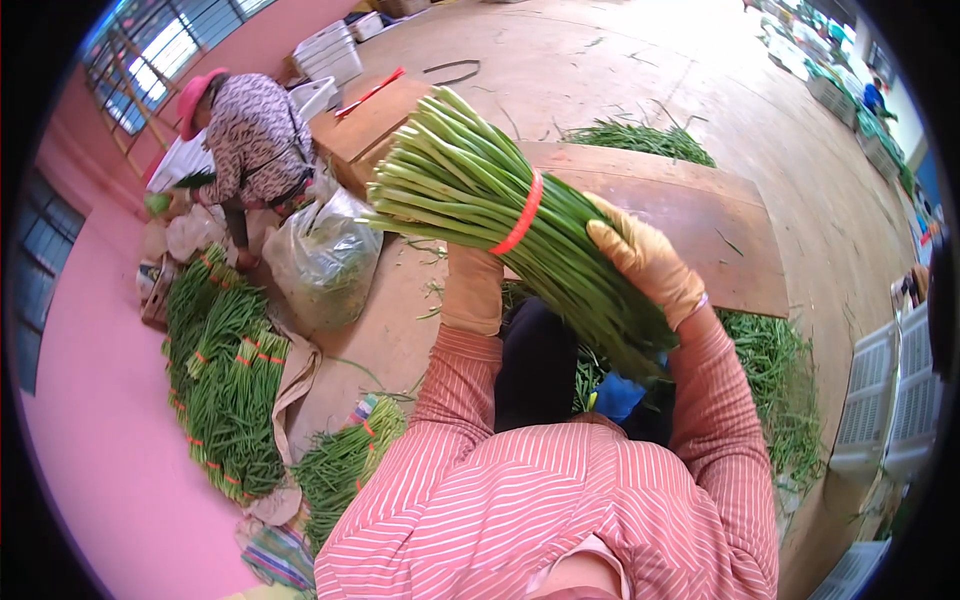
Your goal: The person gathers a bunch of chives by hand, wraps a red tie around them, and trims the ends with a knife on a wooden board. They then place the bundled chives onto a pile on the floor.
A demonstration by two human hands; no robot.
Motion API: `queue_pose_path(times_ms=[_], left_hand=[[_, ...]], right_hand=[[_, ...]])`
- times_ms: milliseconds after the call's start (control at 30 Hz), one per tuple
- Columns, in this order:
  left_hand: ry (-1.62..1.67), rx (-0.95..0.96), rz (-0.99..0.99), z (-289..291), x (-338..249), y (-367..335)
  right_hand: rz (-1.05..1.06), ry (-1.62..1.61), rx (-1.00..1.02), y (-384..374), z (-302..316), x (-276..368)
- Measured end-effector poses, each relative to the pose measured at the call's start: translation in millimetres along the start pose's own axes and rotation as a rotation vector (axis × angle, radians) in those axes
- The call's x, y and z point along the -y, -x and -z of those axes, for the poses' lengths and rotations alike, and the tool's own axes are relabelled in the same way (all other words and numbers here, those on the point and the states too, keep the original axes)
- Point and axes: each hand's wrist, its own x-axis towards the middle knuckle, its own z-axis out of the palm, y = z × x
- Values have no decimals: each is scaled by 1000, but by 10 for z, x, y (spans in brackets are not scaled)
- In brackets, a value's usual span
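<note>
A thick bundle of long green vegetable stalks (pixel 590 245), pale at the cut ends, is held up slantwise before my chest. An orange-red band (pixel 521 215) circles it around the middle. My right hand (pixel 645 255), in a tan glove, is closed around the bundle's right side, below the band. From the left, my left hand (pixel 474 290), gloved too, reaches up behind the bundle near the band; its fingers are hidden by the stalks. Behind the bundle lies a low wooden board (pixel 690 215).
Banded bundles (pixel 225 390) are piled at the left, several more (pixel 350 455) nearer me. Loose greens (pixel 770 390) lie to my right, by white crates (pixel 870 400). A person in a pink hat (pixel 255 140) bends beside a clear plastic bag (pixel 335 260). A wooden box (pixel 365 120) stands behind.
</note>
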Motion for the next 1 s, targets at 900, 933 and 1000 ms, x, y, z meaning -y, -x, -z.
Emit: queue_pose_path(times_ms=[900, 933, 1000], left_hand=[[29, 156, 305, -1241, 1366, -104], [17, 167, 395, -1299, 1446, 82], [116, 177, 444, -1421, 1564, 352]], right_hand=[[-320, 609, -646, 834, 865, -1002], [-268, 671, -617, 800, 859, -1028], [-155, 757, -574, 658, 779, -1073]])
